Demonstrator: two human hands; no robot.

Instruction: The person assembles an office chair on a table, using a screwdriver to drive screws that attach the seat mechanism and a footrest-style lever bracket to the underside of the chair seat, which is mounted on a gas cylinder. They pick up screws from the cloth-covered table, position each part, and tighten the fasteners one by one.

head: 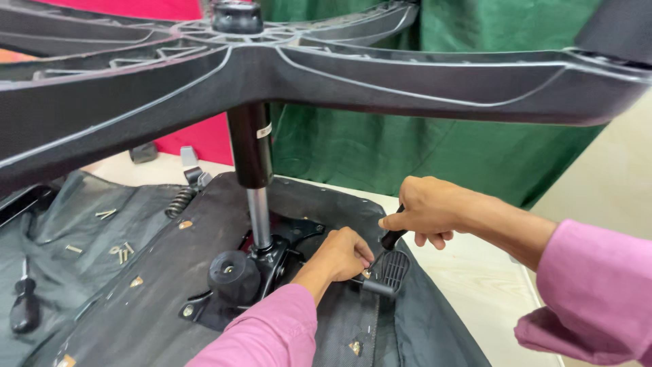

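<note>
Head view, looking down: closest to me are my two pink sleeves. My left hand (343,255) sits low on the black underside of the chair seat (170,285), fingers curled in tight and pinching something small right by the black paddle lever (392,270). I cannot tell what the small thing is. My right hand (424,209) is just above it, fingers closed around the black handle of a tool (392,238) that points down toward that same spot. The two hands are very near each other.

Just left of my left hand is a round black knob (233,274) on the metal plate, and the shiny gas post (257,204) stands up from there. Farther left, some loose screws (121,253) lie on the dark cover, and a black screwdriver (24,306) rests near the edge. Up high, the black star-shaped chair base (326,75) spreads over everything. Behind it hang a green cloth (441,143) and a red cloth (197,139).
</note>
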